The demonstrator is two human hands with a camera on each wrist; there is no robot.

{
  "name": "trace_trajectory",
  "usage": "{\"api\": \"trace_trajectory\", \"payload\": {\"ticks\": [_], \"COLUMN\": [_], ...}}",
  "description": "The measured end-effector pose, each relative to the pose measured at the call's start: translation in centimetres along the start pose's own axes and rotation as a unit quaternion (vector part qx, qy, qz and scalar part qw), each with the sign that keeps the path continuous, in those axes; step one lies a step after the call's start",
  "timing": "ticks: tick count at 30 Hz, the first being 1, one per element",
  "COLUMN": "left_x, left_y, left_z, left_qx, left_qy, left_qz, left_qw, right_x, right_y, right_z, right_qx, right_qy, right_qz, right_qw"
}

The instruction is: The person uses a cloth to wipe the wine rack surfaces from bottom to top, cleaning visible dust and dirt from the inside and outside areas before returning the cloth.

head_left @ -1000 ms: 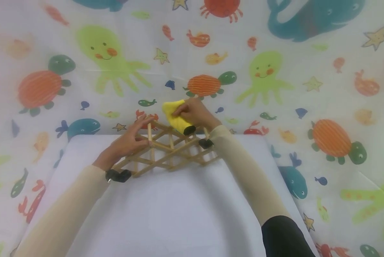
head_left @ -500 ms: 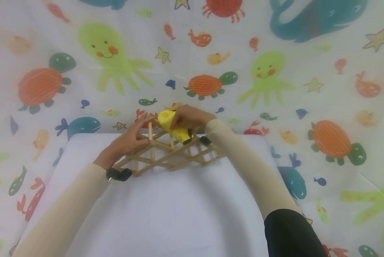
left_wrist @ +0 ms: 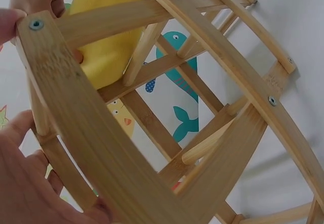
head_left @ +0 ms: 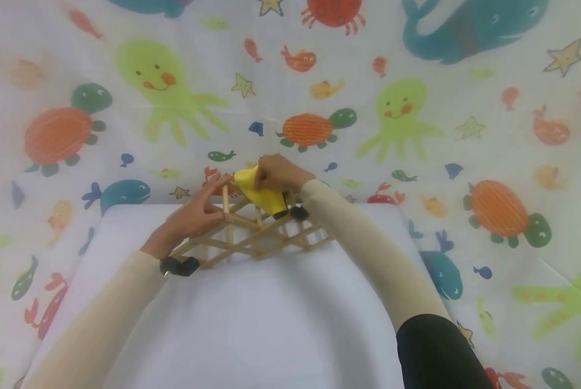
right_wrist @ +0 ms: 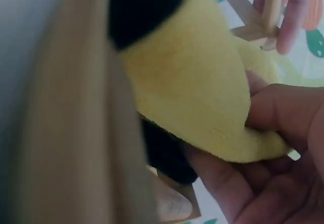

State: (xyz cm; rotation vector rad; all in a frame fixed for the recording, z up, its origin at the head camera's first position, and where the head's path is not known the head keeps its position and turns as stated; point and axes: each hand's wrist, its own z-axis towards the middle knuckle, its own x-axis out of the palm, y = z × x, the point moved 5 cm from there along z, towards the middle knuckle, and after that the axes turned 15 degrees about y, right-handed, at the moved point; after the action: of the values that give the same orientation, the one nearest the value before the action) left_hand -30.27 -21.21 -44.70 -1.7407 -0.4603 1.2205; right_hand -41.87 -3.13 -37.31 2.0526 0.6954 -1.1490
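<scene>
My left hand (head_left: 195, 210) grips the left end of a wooden lattice rack (head_left: 226, 200), fingers and thumb around its end bars. Crossed flat bars, round dowels and metal rivets make up the rack (left_wrist: 109, 133) in the left wrist view. My right hand (head_left: 282, 174) pinches a soft yellow cloth piece (head_left: 263, 195) with black ends, thumb on one side and fingers behind. The cloth lies over the rack's upper bars near the middle; in the left wrist view the yellow fabric (left_wrist: 109, 57) shows behind a bar. Part of it is hidden by my right hand.
The rack stands at the far side of a white table (head_left: 241, 324), against a white curtain (head_left: 280, 102) printed with sea animals. Dark wrist straps (head_left: 179, 266) sit on both wrists.
My right hand has moved down and slightly left with the yellow cloth, from above the rack onto its upper bars. My left hand stays in place on the rack.
</scene>
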Motion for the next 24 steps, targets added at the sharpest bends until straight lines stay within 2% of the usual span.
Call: {"api": "trace_trajectory", "payload": {"ticks": [2,4,6,8,10,11,15,17,21,23,24], "left_x": [-0.1,-0.1,-0.1,-0.2,-0.2,-0.2,-0.2,-0.2,-0.1,-0.1,0.0], "left_y": [0.1,0.2,0.4,0.3,0.2,0.2,0.3,0.3,0.2,0.3,0.3], "left_z": [-0.1,-0.2,-0.2,-0.3,-0.4,-0.4,-0.5,-0.4,-0.2,-0.2,-0.2], "left_qx": [0.001,-0.001,-0.007,-0.016,-0.023,-0.026,-0.027,-0.022,-0.022,-0.023,-0.024], "left_qy": [-0.001,-0.003,-0.004,-0.005,-0.005,-0.005,-0.004,-0.004,-0.006,-0.004,-0.003], "left_qz": [-0.004,-0.009,-0.01,-0.011,-0.012,-0.013,-0.027,-0.032,-0.031,-0.033,-0.035], "left_qw": [1.0,1.0,0.9999,0.9998,0.9997,0.9996,0.9993,0.9992,0.9993,0.9992,0.9991], "right_x": [0.1,0.2,0.3,0.0,-0.1,-0.1,0.1,0.4,1.3,1.6,1.6], "right_y": [0.1,0.0,-0.1,-0.1,0.4,0.7,2.1,2.1,0.7,-0.2,-0.5], "right_z": [0.2,0.2,0.0,-0.4,-0.6,-0.4,0.7,1.1,1.1,1.0,0.9], "right_qx": [-0.01,-0.031,-0.058,-0.082,-0.105,-0.113,-0.131,-0.12,-0.05,-0.021,-0.02], "right_qy": [0.013,0.02,0.02,0.008,0.006,0.01,0.025,0.024,0.036,0.036,0.03], "right_qz": [0.027,0.083,0.16,0.227,0.267,0.272,0.213,0.172,0.098,0.083,0.093], "right_qw": [0.9995,0.9959,0.9852,0.9703,0.958,0.9556,0.9679,0.9775,0.9932,0.9956,0.995]}}
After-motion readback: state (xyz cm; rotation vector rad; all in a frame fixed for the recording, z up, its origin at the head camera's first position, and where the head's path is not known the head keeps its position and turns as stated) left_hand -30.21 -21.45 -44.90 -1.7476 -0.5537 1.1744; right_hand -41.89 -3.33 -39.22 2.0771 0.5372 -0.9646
